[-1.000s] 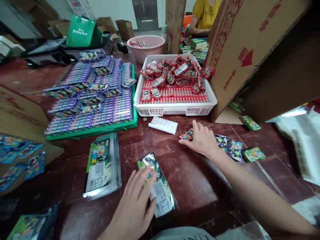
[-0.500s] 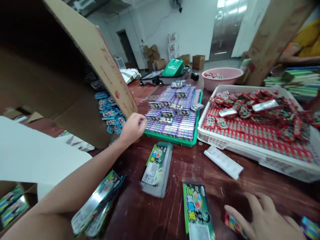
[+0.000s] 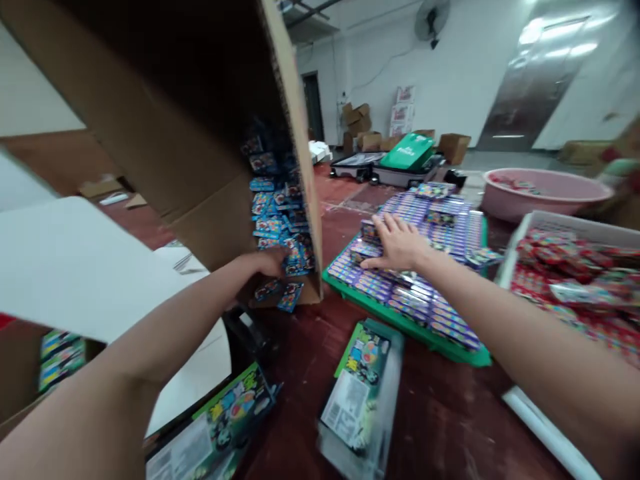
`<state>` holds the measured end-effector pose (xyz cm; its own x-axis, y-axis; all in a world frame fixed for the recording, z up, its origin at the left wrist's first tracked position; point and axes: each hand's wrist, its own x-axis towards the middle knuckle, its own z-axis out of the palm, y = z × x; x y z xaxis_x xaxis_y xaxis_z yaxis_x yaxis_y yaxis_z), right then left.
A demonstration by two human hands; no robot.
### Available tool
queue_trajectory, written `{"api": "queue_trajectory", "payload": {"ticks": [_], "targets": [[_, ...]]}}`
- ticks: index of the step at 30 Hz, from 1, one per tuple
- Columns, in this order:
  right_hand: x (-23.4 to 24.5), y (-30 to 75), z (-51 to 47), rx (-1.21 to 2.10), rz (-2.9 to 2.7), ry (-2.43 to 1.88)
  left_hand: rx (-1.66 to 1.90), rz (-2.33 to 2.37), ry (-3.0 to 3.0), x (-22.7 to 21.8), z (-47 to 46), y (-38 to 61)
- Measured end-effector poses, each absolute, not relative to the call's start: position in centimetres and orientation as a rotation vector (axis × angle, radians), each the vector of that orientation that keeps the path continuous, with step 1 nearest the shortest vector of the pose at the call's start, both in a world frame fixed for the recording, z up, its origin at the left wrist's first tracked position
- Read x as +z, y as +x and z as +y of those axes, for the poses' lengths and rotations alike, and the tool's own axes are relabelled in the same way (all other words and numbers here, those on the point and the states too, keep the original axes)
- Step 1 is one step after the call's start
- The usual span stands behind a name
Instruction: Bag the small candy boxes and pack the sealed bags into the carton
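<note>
My left hand [image 3: 273, 261] is inside the tilted cardboard box [image 3: 210, 207], touching a pile of small blue packets [image 3: 270, 203]. Its fingertips are partly hidden among them, so its grip is unclear. My right hand [image 3: 399, 245] lies over the purple packets [image 3: 415, 303], which stand in rows in a green tray [image 3: 360, 299]. Its fingers and thumb are spread, with loose purple packets beneath and beside them. A clear plastic case with a green printed card [image 3: 360, 387] lies on the table nearer me.
More green printed packs [image 3: 225, 427] lie at the lower left. A white basket [image 3: 523, 247] of red packets and a pink basin [image 3: 545, 193] stand on the right. A white strip [image 3: 550, 433] lies below my right forearm. An open suitcase [image 3: 400, 175] is behind the tray.
My right hand has left a red packet at the lower right and moved to the purple packets. My left hand has gone from the box's edge into the blue packets. The view has turned left.
</note>
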<state>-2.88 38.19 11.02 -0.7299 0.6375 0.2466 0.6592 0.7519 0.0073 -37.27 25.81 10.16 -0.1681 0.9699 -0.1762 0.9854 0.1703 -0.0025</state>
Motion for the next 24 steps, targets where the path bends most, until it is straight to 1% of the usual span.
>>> {"api": "queue_trajectory", "payload": {"ticks": [2,4,7,9,12,14,17,21,24], "targets": [[10.5,-5.8,39.4,-0.207,-2.777,-1.054,-0.250,2.237,1.881,9.9,26.5,-37.9],[9.5,-7.0,40.0,-0.309,-2.789,-0.984,-0.298,2.158,1.838,9.4,26.6,-38.3],[8.4,-6.9,39.7,-0.462,-2.705,-0.792,-0.323,2.041,1.791,7.5,26.2,-37.6],[8.2,-6.5,39.0,-0.524,-2.650,-0.758,-0.311,2.027,1.769,5.7,25.7,-36.6],[8.1,-6.6,37.7,-0.531,-2.635,-0.836,-0.233,2.088,1.746,3.6,25.0,-34.9],[8.1,-7.0,37.0,-0.496,-2.643,-0.902,-0.140,2.112,1.735,3.2,24.5,-34.1],[7.9,-7.6,36.5,-0.438,-2.678,-0.982,0.055,2.084,1.719,4.2,23.5,-33.4],[8.3,-7.7,35.8,-0.356,-2.653,-1.050,0.318,1.988,1.659,7.3,20.5,-31.8],[9.6,-6.2,33.7,-0.280,-2.569,-1.090,0.671,1.781,1.395,9.3,17.3,-28.8]]}}
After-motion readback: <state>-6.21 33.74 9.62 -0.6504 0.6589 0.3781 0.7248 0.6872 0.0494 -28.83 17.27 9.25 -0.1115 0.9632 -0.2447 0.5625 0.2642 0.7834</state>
